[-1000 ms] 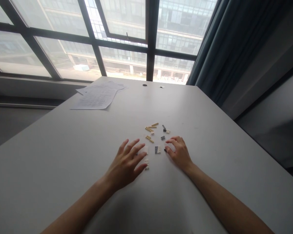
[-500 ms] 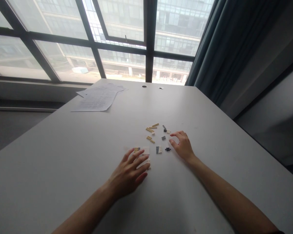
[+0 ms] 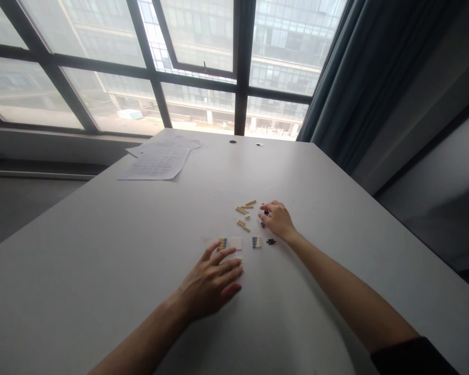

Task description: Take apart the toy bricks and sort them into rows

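Fingers spread, my left hand (image 3: 213, 278) rests over small toy bricks at the near side of the group. Under and beside its fingertips are a tan and grey brick piece (image 3: 222, 243), a flat white plate (image 3: 236, 243) and a white studded piece mostly hidden. My right hand (image 3: 277, 219) reaches over the dark bricks (image 3: 266, 212) at the group's right, fingers apart and curved; I see nothing held in it. Between the hands lie a grey and white piece (image 3: 256, 242) and a black piece (image 3: 271, 241). Farther off are tan bricks (image 3: 241, 210) and a tan studded piece (image 3: 243, 225).
All of this is on a wide white table (image 3: 172, 219). Printed papers (image 3: 160, 159) lie at its far left, and two round cable holes, one of them a dark hole (image 3: 233, 141), sit near the far edge. Beyond are windows and a dark curtain (image 3: 336, 104).
My right hand has moved left and slightly away from me, now covering some dark and pale bricks. My left hand has stayed nearly in place, fingers still spread.
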Motion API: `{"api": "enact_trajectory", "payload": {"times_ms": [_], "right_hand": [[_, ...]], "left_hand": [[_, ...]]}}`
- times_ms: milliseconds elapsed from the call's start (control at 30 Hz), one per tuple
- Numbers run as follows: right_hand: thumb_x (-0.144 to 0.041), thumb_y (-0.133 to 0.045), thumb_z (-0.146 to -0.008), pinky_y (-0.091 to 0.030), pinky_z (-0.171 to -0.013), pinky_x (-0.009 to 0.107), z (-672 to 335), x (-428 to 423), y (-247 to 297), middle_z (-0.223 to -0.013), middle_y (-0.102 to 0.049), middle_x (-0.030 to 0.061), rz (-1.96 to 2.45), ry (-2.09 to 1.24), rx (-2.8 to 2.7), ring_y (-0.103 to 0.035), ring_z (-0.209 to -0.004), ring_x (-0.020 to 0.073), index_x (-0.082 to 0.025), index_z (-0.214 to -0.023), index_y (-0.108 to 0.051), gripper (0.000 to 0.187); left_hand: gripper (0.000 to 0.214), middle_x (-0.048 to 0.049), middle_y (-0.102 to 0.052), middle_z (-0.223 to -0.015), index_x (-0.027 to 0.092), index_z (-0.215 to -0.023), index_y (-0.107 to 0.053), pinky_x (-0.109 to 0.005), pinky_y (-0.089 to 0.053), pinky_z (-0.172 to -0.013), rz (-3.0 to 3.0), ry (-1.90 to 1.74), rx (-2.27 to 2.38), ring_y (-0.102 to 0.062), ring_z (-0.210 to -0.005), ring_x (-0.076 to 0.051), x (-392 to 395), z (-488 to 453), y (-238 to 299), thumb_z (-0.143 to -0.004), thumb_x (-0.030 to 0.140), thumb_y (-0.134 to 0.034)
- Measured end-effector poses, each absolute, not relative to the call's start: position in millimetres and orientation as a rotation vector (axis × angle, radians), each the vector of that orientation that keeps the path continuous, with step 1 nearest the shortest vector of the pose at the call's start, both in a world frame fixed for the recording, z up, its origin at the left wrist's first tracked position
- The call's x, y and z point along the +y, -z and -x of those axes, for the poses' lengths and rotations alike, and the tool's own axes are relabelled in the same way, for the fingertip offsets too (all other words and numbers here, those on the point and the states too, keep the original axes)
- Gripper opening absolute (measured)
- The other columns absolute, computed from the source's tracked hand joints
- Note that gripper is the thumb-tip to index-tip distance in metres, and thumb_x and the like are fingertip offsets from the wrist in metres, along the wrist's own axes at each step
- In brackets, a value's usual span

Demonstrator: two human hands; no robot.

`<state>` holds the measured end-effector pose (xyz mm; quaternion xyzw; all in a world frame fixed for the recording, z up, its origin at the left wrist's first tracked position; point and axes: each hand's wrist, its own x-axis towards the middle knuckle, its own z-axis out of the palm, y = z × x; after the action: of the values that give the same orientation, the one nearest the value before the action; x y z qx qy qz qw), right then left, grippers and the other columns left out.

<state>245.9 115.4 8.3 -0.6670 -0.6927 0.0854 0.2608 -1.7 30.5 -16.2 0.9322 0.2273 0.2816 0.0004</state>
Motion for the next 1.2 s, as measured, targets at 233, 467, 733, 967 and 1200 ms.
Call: {"api": "enact_trajectory", "payload": {"times_ms": [233,467,733,967,1200], "right_hand": [[-0.030,-0.059,-0.086,-0.041,-0.093,0.036,-228,141,-7,-0.109,-0.065,0.0093,1.887,-0.189,-1.919,-0.056,-0.106,0.0243,-0.020,-0.103,-0.072,0.023],[-0.034,-0.061,-0.086,-0.042,-0.089,0.034,-212,155,-14,-0.103,-0.067,0.0092,1.881,-0.178,-2.052,-0.059,-0.101,0.0232,-0.021,-0.092,-0.074,0.019],[-0.031,-0.065,-0.082,-0.044,-0.080,0.032,-194,165,-9,-0.096,-0.072,0.0076,1.954,-0.254,-2.085,-0.063,-0.090,0.0212,-0.023,-0.083,-0.075,0.012],[-0.022,-0.067,-0.079,-0.043,-0.078,0.031,-191,165,-8,-0.089,-0.073,0.0053,1.936,-0.344,-2.028,-0.063,-0.085,0.0200,-0.022,-0.081,-0.070,0.004],[-0.020,-0.062,-0.081,-0.044,-0.076,0.030,-188,145,-16,-0.082,-0.071,0.0025,1.712,-0.412,-1.961,-0.062,-0.079,0.0172,-0.020,-0.083,-0.067,0.005]], "left_hand": [[0.019,-0.0042,-0.070,-0.107,0.023,-0.104,-0.066,-0.050,-0.025,-0.115,-2.956,-0.860,0.695,-0.056,-0.119,-0.025,29,2,10,-0.088,0.030,-0.059],[0.017,-0.0050,-0.069,-0.110,0.022,-0.102,-0.064,-0.051,-0.029,-0.112,-2.959,-0.867,0.691,-0.056,-0.118,-0.026,30,4,11,-0.089,0.030,-0.057],[0.016,-0.0051,-0.069,-0.108,0.021,-0.099,-0.065,-0.049,-0.031,-0.111,-2.952,-0.923,0.688,-0.056,-0.115,-0.025,29,3,8,-0.089,0.031,-0.057],[0.017,-0.0055,-0.069,-0.110,0.022,-0.103,-0.065,-0.045,-0.036,-0.107,-2.870,-0.998,0.752,-0.059,-0.110,-0.022,32,4,8,-0.089,0.029,-0.058],[0.032,-0.0086,-0.068,-0.108,0.020,-0.119,-0.056,-0.038,-0.047,-0.092,-2.679,-1.174,0.928,-0.061,-0.101,-0.021,40,10,14,-0.088,0.027,-0.060]]}}
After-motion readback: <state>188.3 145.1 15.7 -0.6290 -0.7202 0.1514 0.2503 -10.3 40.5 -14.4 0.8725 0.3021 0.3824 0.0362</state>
